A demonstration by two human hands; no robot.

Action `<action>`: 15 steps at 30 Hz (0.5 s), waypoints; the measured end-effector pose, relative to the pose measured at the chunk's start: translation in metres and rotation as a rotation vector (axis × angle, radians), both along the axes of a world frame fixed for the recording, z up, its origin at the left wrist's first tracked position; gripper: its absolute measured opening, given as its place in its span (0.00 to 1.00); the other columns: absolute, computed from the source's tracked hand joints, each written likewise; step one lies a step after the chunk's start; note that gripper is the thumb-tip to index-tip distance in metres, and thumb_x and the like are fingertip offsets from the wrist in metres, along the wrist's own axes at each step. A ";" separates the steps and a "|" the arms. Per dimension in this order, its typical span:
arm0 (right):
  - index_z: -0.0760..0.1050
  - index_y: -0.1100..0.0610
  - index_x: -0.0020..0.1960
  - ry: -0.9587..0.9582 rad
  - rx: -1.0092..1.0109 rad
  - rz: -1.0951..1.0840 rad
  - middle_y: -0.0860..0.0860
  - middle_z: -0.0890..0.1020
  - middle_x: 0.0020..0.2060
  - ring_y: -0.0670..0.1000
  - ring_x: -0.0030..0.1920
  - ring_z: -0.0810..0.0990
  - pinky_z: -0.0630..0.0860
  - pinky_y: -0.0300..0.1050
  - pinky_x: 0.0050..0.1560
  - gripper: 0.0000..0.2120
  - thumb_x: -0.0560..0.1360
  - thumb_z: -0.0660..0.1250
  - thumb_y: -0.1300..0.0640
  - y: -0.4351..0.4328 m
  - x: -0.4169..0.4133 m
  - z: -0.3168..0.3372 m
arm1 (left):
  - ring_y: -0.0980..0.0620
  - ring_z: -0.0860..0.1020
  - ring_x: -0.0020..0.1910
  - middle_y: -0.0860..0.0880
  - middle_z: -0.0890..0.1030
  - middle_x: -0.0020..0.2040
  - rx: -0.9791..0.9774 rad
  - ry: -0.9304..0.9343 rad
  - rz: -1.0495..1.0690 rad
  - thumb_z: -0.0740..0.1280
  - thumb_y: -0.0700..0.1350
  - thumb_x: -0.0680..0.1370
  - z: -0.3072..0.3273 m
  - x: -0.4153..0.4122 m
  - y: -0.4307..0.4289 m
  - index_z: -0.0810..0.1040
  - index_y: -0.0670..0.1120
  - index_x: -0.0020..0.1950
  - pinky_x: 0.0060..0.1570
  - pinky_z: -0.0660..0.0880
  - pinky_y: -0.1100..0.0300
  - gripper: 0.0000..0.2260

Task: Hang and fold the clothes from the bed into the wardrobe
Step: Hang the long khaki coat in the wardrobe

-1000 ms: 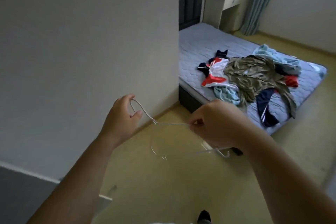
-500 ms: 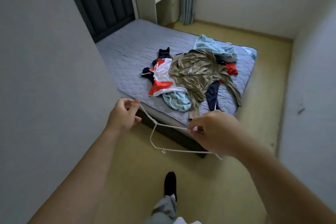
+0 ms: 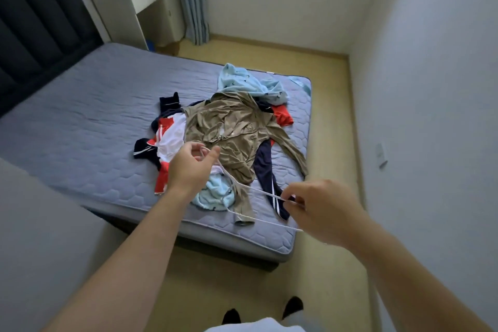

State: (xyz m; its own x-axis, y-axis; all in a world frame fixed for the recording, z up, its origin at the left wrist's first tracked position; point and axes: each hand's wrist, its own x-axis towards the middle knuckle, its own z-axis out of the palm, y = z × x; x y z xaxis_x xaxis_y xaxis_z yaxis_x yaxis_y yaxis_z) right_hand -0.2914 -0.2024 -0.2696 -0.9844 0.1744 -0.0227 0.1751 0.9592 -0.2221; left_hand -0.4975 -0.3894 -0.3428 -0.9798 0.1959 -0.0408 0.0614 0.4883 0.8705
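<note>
A thin white wire hanger [image 3: 257,190] hangs between my two hands over the near side of the bed [image 3: 80,129]. My left hand [image 3: 190,167] holds its hook between thumb and fingers. My right hand [image 3: 320,213] pinches its shoulder wire. Beneath lies a heap of clothes: a khaki shirt [image 3: 231,129] on top, a light blue patterned garment [image 3: 248,83] behind it, a red and white top [image 3: 169,137], dark navy trousers with white stripes [image 3: 265,170], and a red piece [image 3: 283,116]. The wardrobe is out of view.
A dark padded headboard [image 3: 35,21] stands at the left. A pale desk [image 3: 129,5] and a grey curtain [image 3: 192,0] fill the far corner. White walls close in on the right and near left. My feet [image 3: 293,307] stand on the yellowish floor [image 3: 327,143] at the bed's foot.
I have come round the wall and up to the bed. Both hands carried the hanger forward, and it now hangs over the clothes heap.
</note>
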 end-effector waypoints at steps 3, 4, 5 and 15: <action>0.79 0.44 0.56 0.001 -0.029 -0.016 0.43 0.80 0.36 0.47 0.34 0.75 0.71 0.41 0.34 0.09 0.78 0.64 0.47 0.040 -0.022 -0.006 | 0.64 0.78 0.43 0.57 0.80 0.44 0.019 0.031 -0.014 0.73 0.59 0.75 0.003 -0.027 0.042 0.77 0.48 0.55 0.36 0.69 0.72 0.18; 0.77 0.43 0.58 -0.013 -0.038 -0.023 0.43 0.81 0.39 0.48 0.37 0.77 0.73 0.42 0.36 0.10 0.78 0.63 0.47 0.056 -0.030 -0.010 | 0.64 0.78 0.43 0.57 0.80 0.44 0.025 0.050 -0.015 0.73 0.58 0.75 0.003 -0.035 0.056 0.78 0.48 0.55 0.36 0.68 0.74 0.17; 0.75 0.42 0.60 -0.031 -0.049 -0.030 0.43 0.82 0.41 0.49 0.40 0.79 0.73 0.43 0.37 0.11 0.78 0.62 0.46 0.073 -0.039 -0.014 | 0.64 0.79 0.43 0.57 0.81 0.44 0.031 0.071 -0.013 0.73 0.58 0.74 0.003 -0.042 0.070 0.78 0.48 0.54 0.36 0.69 0.74 0.17; 0.53 0.41 0.73 -0.299 -0.191 0.148 0.43 0.74 0.34 0.54 0.40 0.76 0.72 0.49 0.35 0.30 0.76 0.62 0.42 0.198 -0.146 -0.063 | 0.61 0.81 0.45 0.55 0.82 0.45 0.073 0.199 -0.031 0.76 0.55 0.73 0.017 -0.078 0.194 0.77 0.51 0.53 0.45 0.77 0.70 0.15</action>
State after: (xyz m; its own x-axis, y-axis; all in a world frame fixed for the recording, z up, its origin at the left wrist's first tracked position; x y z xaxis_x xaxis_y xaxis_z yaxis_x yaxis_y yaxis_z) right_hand -0.4370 -0.0044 -0.3322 -0.9436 -0.0039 -0.3311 0.1221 0.9253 -0.3590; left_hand -0.5753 -0.1954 -0.3263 -0.9606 0.2211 0.1683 0.2494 0.4196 0.8727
